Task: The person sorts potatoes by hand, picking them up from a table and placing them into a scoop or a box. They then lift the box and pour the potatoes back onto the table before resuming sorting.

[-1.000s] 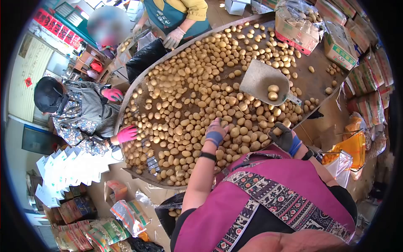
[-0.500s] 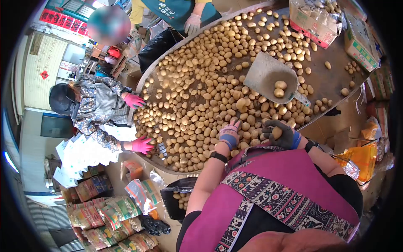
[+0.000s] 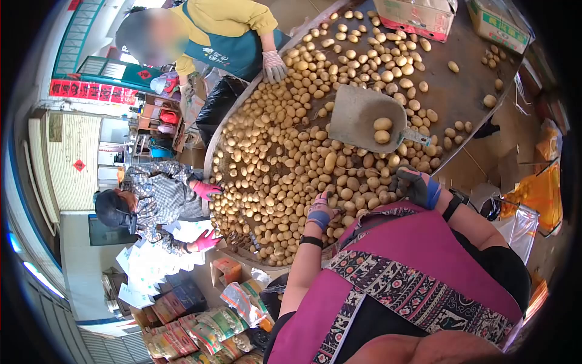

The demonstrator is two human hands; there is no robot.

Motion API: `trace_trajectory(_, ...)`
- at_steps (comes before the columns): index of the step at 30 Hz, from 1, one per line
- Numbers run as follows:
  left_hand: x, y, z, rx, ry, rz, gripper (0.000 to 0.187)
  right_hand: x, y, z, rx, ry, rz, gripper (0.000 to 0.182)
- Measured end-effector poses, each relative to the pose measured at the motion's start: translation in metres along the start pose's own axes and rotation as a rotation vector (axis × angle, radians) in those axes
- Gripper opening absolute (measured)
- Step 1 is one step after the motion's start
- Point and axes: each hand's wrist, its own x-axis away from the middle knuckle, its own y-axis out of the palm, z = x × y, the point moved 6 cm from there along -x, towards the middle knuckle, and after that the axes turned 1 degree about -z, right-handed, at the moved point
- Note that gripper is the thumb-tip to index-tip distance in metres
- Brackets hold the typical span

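Loose potatoes (image 3: 291, 176) cover the table in front of me. My left hand (image 3: 321, 212), in a pink-and-blue glove, rests at the near edge of the pile with its fingers stretched over potatoes; I see none gripped in it. To its right is my right hand (image 3: 414, 185), in a dark grey glove with a pink and blue cuff. Its thumb and fingers are bent but apart beside the potatoes, and no held potato shows. Just beyond that hand lies a worn metal scoop (image 3: 364, 118) with two potatoes (image 3: 382, 130) in it, its handle pointing right.
A co-worker in pink gloves (image 3: 206, 189) stands at the left end of the table (image 3: 467, 73). Across from me, another person's white-gloved hand (image 3: 274, 65) touches the pile. Cardboard boxes (image 3: 418, 18) stand at the far right; packed bags (image 3: 212, 330) are stacked lower left.
My view has shifted, with the scene sliding. The potato seen in my right hand earlier no longer shows there. The co-worker across has leaned in, a gloved hand now on the potatoes.
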Motion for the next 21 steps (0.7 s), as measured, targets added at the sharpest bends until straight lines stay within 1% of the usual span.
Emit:
trace_trajectory(1,-0.001,0.004,-0.002,-0.006,0.0,-0.01,0.069,0.003,-0.004,-0.004,0.032,-0.03,0.071,0.016)
trace_trajectory(3,-0.007,0.004,-0.01,0.2,-0.049,0.056,0.06,0.005,-0.009,-0.008,-0.018,0.007,0.089,0.019)
trace_trajectory(4,0.008,-0.015,0.015,0.318,0.033,0.131,0.052,0.006,-0.012,-0.009,-0.06,0.039,0.104,0.022)
trace_trajectory(5,0.012,-0.019,0.028,0.313,0.035,0.126,0.052,0.007,-0.012,-0.008,-0.066,0.036,0.107,0.022)
trace_trajectory(6,0.015,-0.018,0.049,0.709,0.209,0.042,0.049,0.009,-0.003,-0.027,0.663,-0.276,0.063,0.024)
trace_trajectory(7,0.024,-0.03,0.073,1.101,0.385,-0.044,0.045,0.014,0.019,-0.034,1.39,-0.591,0.006,0.026)
trace_trajectory(8,0.029,-0.045,0.087,1.095,0.387,-0.039,0.045,0.012,0.026,-0.035,1.387,-0.598,0.002,0.026)
trace_trajectory(10,0.043,-0.074,0.132,1.139,0.422,-0.274,0.041,0.002,0.033,-0.032,0.725,-0.278,0.001,0.029)
trace_trajectory(11,0.019,-0.063,0.116,1.152,0.382,-0.237,0.04,0.0,0.039,-0.027,0.393,-0.117,0.0,0.031)
trace_trajectory(13,-0.035,-0.031,0.05,0.989,0.339,0.099,0.041,-0.001,0.051,-0.014,-0.276,0.2,-0.005,0.035)
trace_trajectory(14,-0.027,-0.038,0.051,0.981,0.344,0.092,0.041,-0.022,0.023,-0.002,-0.139,0.147,-0.062,0.04)
trace_trajectory(15,-0.014,-0.049,0.05,0.784,0.266,0.15,0.042,-0.023,0.015,-0.001,-0.145,0.141,-0.059,0.04)
trace_trajectory(16,-0.006,-0.056,0.046,0.589,0.186,0.21,0.044,-0.023,0.014,0.0,-0.1,0.178,-0.127,0.042)
trace_trajectory(17,-0.005,-0.046,0.041,0.71,0.249,0.15,0.05,-0.025,0.016,0.003,-0.053,0.221,-0.195,0.043)
trace_trajectory(18,0.002,-0.043,0.042,0.679,0.201,0.152,0.051,-0.021,0.029,-0.001,0.064,0.207,-0.157,0.051)
trace_trajectory(19,0.008,-0.039,0.044,0.651,0.15,0.156,0.051,-0.022,0.03,0.0,0.068,0.219,-0.152,0.051)
trace_trajectory(20,0.005,-0.025,0.038,0.664,0.142,0.157,0.051,-0.024,0.033,-0.003,0.193,0.177,-0.169,0.051)
trace_trajectory(21,0.001,-0.019,0.04,0.597,0.201,0.169,0.051,-0.028,0.035,-0.006,0.322,0.136,-0.188,0.051)
